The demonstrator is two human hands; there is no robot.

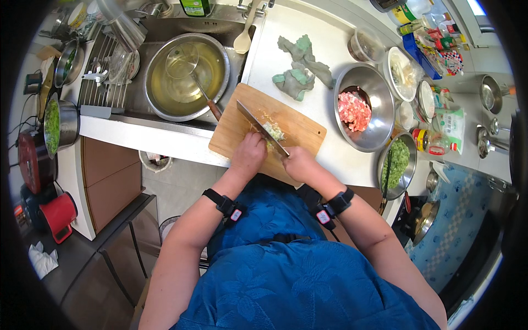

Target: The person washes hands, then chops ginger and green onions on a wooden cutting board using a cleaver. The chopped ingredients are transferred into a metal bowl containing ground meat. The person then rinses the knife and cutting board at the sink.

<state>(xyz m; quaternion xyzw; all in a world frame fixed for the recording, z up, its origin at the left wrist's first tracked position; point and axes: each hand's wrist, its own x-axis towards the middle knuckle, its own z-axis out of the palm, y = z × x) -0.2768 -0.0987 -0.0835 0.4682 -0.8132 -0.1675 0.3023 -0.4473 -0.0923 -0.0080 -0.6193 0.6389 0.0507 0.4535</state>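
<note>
My right hand (302, 164) grips the handle of a kitchen knife (252, 118), whose broad blade slants across a wooden cutting board (304, 128). Small pale green and whitish chopped pieces (274, 131) lie against the blade, with finer yellowish bits above them. My left hand (248, 152) is on the board's near side, fingers curled close to the blade. Whether those fingers pinch anything is hidden. The board's left end reaches over the sink's edge, beside the wooden handle of a wire skimmer (214, 110).
A metal basin (226, 78) of yellowish liquid stands in the sink (237, 31). Grey-green cloths (305, 68) lie behind the board. To the right are a steel bowl (383, 117) of minced meat (354, 110) and a bowl of shredded green vegetable (397, 161) with chopsticks (387, 175).
</note>
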